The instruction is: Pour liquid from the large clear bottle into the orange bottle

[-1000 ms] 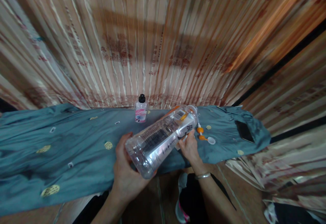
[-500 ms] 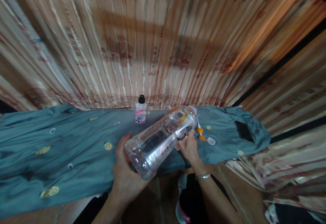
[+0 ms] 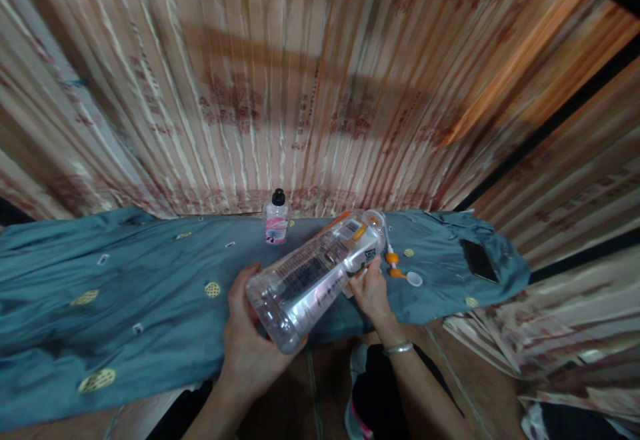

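Note:
A large clear plastic bottle [image 3: 313, 273] with a silvery printed label lies tilted across both my hands, its base toward me on the left and its neck toward the back right. My left hand [image 3: 253, 333] is wrapped around the base end. Near the shoulder, my right hand [image 3: 371, 291] grips the bottle from below, its fingers partly hidden behind it. Just right of the neck, an orange and white pump top [image 3: 393, 263] rests on the cloth, near a round white cap [image 3: 415, 279]. What lies behind the bottle is partly hidden.
A small clear bottle with a black cap [image 3: 277, 221] stands at the back of the teal cloth [image 3: 160, 280]. On the right lies a black phone [image 3: 479, 260]. Pleated curtains [image 3: 280, 80] hang behind and at the right, with a dark pole [image 3: 545, 127] along them.
Almost nothing differs. The view has shifted very slightly, while both hands keep the large bottle in the same tilted position.

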Demonstrator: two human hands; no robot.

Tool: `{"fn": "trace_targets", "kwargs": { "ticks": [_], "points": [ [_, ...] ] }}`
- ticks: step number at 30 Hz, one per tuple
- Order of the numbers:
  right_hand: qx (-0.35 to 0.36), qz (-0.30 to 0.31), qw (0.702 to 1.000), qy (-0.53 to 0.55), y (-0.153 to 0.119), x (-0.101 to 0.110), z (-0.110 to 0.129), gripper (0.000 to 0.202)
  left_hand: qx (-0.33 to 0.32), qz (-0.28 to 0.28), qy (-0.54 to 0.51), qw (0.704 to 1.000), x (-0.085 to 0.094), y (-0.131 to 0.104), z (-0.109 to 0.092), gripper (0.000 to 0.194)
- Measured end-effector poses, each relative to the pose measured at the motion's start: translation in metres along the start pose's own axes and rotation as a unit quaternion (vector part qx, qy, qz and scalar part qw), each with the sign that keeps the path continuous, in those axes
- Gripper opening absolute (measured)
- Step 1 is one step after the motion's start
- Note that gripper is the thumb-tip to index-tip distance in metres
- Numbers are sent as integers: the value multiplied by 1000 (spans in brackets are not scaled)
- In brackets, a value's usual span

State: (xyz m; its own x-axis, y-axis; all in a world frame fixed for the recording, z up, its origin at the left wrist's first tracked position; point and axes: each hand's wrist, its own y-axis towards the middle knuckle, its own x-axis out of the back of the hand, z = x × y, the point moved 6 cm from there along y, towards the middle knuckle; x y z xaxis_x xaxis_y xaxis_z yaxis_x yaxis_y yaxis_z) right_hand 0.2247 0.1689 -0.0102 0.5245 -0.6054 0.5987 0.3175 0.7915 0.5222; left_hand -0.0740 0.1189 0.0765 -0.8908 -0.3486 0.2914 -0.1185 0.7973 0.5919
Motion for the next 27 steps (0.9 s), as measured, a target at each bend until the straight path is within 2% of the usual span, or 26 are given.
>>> {"fn": "trace_targets", "kwargs": {
  "ticks": [5,11,15,21,27],
  "points": [
    [-21,-2,1000,13,-2,-5,-9,73,-7,-2,-1,1000,2,1,-2,102],
    [-22,-5,1000,14,-2,-5,-9,71,55,-5,-35,998,0,-4,1,101],
    [-14,-10,1000,9,-1,-3,-6,68,28,-20,-32,999,0,-3,3,99],
    [-29,-4,999,13,-1,-3,-5,71,6,2,6,1000,2,0,4,102],
    [-13,-6,1000,12,2,3,6,68,-26,22,13,999,3,3,0,101]
  ]
}}
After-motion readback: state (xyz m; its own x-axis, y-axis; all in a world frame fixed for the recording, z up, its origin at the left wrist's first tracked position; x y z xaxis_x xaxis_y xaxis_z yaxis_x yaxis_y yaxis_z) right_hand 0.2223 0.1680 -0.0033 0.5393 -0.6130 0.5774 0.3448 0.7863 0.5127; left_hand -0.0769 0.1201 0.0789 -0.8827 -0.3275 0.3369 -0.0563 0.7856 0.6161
